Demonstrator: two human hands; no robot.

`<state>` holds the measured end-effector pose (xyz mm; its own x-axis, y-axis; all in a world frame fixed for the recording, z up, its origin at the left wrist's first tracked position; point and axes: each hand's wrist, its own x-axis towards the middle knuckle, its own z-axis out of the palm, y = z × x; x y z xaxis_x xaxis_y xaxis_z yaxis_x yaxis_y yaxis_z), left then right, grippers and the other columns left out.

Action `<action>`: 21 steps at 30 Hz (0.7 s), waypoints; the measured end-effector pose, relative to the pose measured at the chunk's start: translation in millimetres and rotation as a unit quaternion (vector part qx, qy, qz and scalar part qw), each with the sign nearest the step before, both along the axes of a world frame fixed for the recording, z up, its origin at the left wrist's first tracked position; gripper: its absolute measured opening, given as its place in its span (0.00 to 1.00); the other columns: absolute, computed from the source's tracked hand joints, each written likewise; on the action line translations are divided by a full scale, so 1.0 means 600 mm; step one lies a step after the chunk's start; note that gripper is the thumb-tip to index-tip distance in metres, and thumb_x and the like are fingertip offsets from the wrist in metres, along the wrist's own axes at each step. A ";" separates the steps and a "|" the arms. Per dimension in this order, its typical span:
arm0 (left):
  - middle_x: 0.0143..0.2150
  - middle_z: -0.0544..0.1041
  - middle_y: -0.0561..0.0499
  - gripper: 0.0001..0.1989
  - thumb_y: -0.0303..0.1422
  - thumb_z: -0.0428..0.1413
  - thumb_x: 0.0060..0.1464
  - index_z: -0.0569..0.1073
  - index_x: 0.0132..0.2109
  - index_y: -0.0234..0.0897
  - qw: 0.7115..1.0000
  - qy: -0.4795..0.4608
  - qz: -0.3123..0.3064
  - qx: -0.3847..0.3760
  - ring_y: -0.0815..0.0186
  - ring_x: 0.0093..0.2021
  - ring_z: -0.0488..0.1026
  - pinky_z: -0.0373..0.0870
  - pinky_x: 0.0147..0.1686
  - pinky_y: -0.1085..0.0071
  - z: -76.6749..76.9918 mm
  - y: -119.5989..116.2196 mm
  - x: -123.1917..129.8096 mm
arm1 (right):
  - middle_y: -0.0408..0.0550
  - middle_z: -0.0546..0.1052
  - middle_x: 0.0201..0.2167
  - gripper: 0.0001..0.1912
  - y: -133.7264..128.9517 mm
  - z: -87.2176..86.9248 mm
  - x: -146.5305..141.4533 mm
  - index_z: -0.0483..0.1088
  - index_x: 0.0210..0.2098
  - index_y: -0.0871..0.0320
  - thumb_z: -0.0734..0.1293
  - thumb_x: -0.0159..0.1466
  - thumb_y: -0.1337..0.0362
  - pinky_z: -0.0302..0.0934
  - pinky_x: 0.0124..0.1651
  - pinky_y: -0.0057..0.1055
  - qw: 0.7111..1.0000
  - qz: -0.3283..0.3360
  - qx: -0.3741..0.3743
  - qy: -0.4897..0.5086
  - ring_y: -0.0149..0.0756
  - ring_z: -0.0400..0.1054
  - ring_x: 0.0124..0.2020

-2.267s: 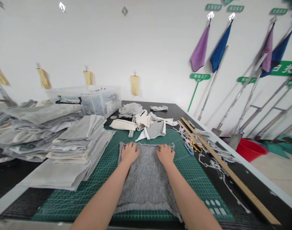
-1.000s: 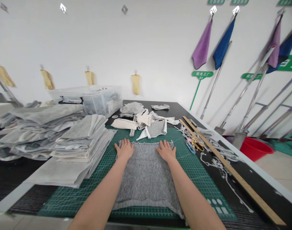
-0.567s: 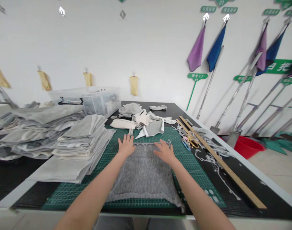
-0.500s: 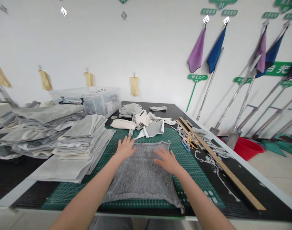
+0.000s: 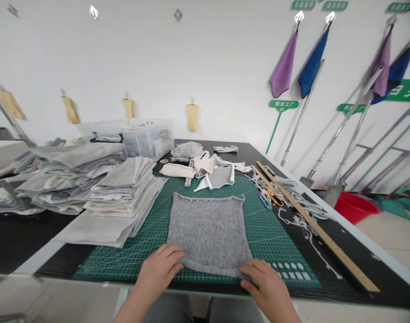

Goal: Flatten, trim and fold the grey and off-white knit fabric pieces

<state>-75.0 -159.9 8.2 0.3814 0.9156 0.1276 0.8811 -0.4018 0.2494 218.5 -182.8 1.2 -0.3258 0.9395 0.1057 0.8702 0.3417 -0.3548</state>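
A dark grey knit cloth lies spread flat on the green cutting mat. At its near left corner is my left hand, closed, with thumb and fingers pinching the cloth's edge. My right hand grips the near right corner, its thumb below and fingers above. The cloth's far edge is slightly curled and touched by neither hand.
Stacked light grey cloths stand left, before a clear plastic box. Fabric scraps lie beyond the mat. Scissors, a wooden ruler and loose strings are at the right.
Both hands have moved from the cloth's upper part to its near corners, from spread fingers to a grip. The near edge now lies straighter. The camera view has shifted slightly.
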 end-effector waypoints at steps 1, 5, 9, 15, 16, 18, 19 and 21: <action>0.40 0.67 0.53 0.12 0.31 0.40 0.51 0.67 0.39 0.43 0.999 0.013 0.020 0.023 0.68 0.41 0.62 0.61 0.38 0.71 -0.001 0.000 0.005 | 0.45 0.66 0.33 0.07 0.001 0.000 -0.001 0.66 0.33 0.56 0.58 0.55 0.67 0.54 0.38 0.34 1.000 0.006 0.010 0.005 0.36 0.58 0.36; 0.36 0.67 0.53 0.16 0.22 0.37 0.48 0.66 0.37 0.42 0.990 0.052 0.086 0.095 0.68 0.37 0.62 0.61 0.35 0.72 -0.009 -0.006 0.012 | 0.47 0.66 0.31 0.10 0.001 -0.014 0.008 0.64 0.30 0.57 0.53 0.58 0.67 0.53 0.36 0.33 0.997 0.023 0.069 0.024 0.34 0.58 0.34; 0.39 0.66 0.52 0.19 0.19 0.39 0.40 0.66 0.37 0.40 0.977 0.051 0.176 0.106 0.67 0.40 0.61 0.61 0.34 0.73 -0.021 -0.009 -0.006 | 0.48 0.65 0.31 0.09 0.000 -0.032 0.018 0.63 0.31 0.59 0.53 0.58 0.70 0.54 0.37 0.32 0.987 -0.006 0.154 0.050 0.34 0.58 0.34; 0.42 0.63 0.55 0.24 0.19 0.40 0.38 0.65 0.41 0.46 0.998 0.019 0.057 -0.019 0.71 0.41 0.61 0.59 0.39 0.75 0.006 -0.007 -0.058 | 0.46 0.66 0.31 0.12 0.001 -0.012 0.025 0.63 0.27 0.58 0.53 0.51 0.75 0.54 0.36 0.31 0.994 0.011 0.107 0.028 0.33 0.58 0.34; 0.43 0.63 0.55 0.24 0.20 0.41 0.38 0.65 0.41 0.47 0.999 0.023 0.029 -0.028 0.71 0.41 0.61 0.59 0.40 0.75 0.014 -0.008 -0.068 | 0.45 0.66 0.32 0.13 0.001 -0.005 0.029 0.64 0.28 0.56 0.53 0.50 0.75 0.54 0.38 0.31 0.996 0.021 0.083 0.015 0.33 0.58 0.36; 0.42 0.63 0.56 0.22 0.21 0.41 0.39 0.66 0.40 0.48 0.999 0.029 -0.007 -0.032 0.71 0.42 0.61 0.59 0.40 0.75 0.027 -0.011 -0.087 | 0.43 0.65 0.37 0.16 -0.003 0.005 0.041 0.64 0.32 0.52 0.54 0.49 0.75 0.55 0.39 0.31 0.997 0.045 0.058 -0.017 0.33 0.58 0.39; 0.42 0.64 0.56 0.21 0.21 0.41 0.40 0.67 0.39 0.48 0.999 0.029 -0.013 -0.026 0.71 0.42 0.61 0.59 0.40 0.75 0.031 -0.013 -0.097 | 0.42 0.64 0.38 0.16 -0.005 0.007 0.047 0.64 0.33 0.51 0.54 0.50 0.74 0.55 0.40 0.31 0.996 0.054 0.062 -0.029 0.33 0.58 0.39; 0.41 0.66 0.55 0.19 0.22 0.40 0.43 0.67 0.37 0.46 1.000 0.029 -0.005 0.001 0.72 0.41 0.62 0.60 0.40 0.76 0.031 -0.017 -0.117 | 0.42 0.65 0.37 0.13 -0.012 0.003 0.058 0.64 0.33 0.50 0.54 0.53 0.71 0.55 0.40 0.31 0.994 0.045 0.089 -0.038 0.33 0.58 0.39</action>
<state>-145.1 -170.1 26.9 0.3980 0.9110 0.1077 0.8895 -0.4120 0.1975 253.5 -190.3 3.0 -0.4218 0.8747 0.2389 0.8551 0.4713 -0.2159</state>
